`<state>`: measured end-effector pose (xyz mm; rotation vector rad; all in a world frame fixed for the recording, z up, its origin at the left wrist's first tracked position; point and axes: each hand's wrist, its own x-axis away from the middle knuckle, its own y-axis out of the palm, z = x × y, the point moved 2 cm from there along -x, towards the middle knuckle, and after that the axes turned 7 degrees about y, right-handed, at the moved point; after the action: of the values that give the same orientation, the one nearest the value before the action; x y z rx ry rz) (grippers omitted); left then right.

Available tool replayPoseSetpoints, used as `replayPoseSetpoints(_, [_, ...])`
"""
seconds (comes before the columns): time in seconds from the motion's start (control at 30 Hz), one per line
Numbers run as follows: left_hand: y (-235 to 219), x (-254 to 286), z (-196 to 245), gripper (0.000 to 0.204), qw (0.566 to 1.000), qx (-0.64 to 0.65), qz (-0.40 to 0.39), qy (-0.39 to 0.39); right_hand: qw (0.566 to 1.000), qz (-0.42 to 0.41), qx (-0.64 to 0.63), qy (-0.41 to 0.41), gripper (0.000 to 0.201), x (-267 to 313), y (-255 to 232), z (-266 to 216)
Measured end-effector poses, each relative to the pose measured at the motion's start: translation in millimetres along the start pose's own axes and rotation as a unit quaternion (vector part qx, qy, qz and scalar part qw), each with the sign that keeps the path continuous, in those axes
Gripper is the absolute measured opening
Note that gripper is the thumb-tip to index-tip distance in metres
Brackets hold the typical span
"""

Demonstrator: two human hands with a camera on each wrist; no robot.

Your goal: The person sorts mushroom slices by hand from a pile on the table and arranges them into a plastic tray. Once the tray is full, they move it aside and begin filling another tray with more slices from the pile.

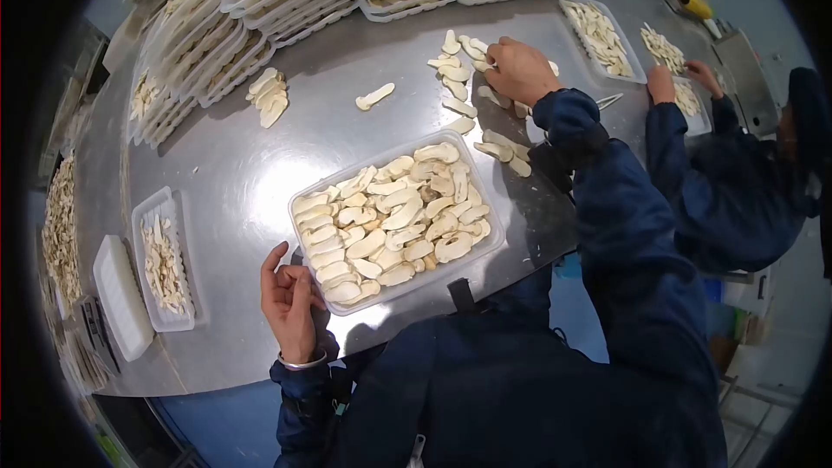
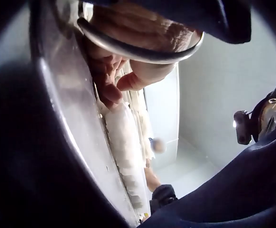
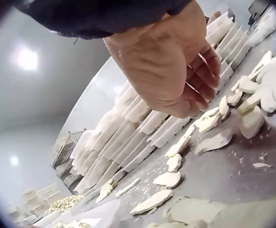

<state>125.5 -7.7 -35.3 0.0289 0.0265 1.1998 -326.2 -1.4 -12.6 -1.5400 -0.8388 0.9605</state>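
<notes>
A clear plastic tray (image 1: 498, 238) stands near the table's front edge, filled with rows of pale mushroom slices (image 1: 403, 212). My left hand (image 1: 290, 308) is at its left side, fingers loosely bent; in the left wrist view the fingertips are right at the tray's end (image 2: 123, 137). Farther forward and right, my right hand (image 1: 520, 74) reaches down over loose mushroom slices (image 1: 455, 74). Its fingers are bent in the right wrist view, close above the slices (image 3: 209, 121), and whatever lies between thumb and forefinger is hidden. More slices (image 1: 505, 152) lie between hand and tray.
Stacked filled trays (image 1: 295, 22) line the back. A single slice (image 1: 374, 97) and a small pile (image 1: 269, 97) lie mid-table. A part-filled tray (image 1: 165, 260) and a white tray (image 1: 121, 295) stand left. At right, another person (image 1: 693, 173) works beside a full tray (image 1: 602, 39).
</notes>
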Motion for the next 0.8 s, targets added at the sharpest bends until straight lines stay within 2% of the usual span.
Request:
replayPoseSetpoints(0.2, [1.3, 0.2, 2.6, 0.044, 1.000, -0.003, 0.000, 0.000, 0.999, 0.049, -0.016, 0.000, 0.015, 4.6, 6.0, -7.4])
replayPoseSetpoints(0.3, [1.9, 0.4, 2.8, 0.044, 1.000, 0.001, 0.001, -0.003, 0.997, 0.013, -0.073, 0.038, 0.012, 16.3, -10.6, -7.9])
replayPoseSetpoints(0.4, [1.9, 0.5, 3.0, 0.044, 1.000, 0.003, 0.004, -0.001, 0.988, 0.096, -0.120, -0.013, 0.008, 44.9, -37.6, -1.6])
replayPoseSetpoints(0.5, [3.0, 0.8, 2.4, 0.044, 1.000, 0.007, 0.004, 0.002, 0.992, 0.115, -0.010, -0.040, 0.009, 84.6, -76.3, -11.3])
replayPoseSetpoints(0.63, [1.3, 0.4, -1.5, 0.044, 1.000, 0.019, 0.001, 0.006, 0.995, 0.005, 0.096, -0.031, 0.010, 125.5, -71.0, -4.8])
replayPoseSetpoints(0.73, [1.5, 0.6, -2.1, 0.044, 1.000, 0.022, 0.002, 0.004, 0.997, -0.029, 0.073, -0.012, 0.011, 140.3, -53.7, 3.3])
replayPoseSetpoints(0.8, [0.8, 0.7, -2.3, 0.044, 1.000, 0.023, 0.002, 0.008, 0.997, -0.023, -0.056, 0.043, 0.011, 145.9, -58.4, 5.2])
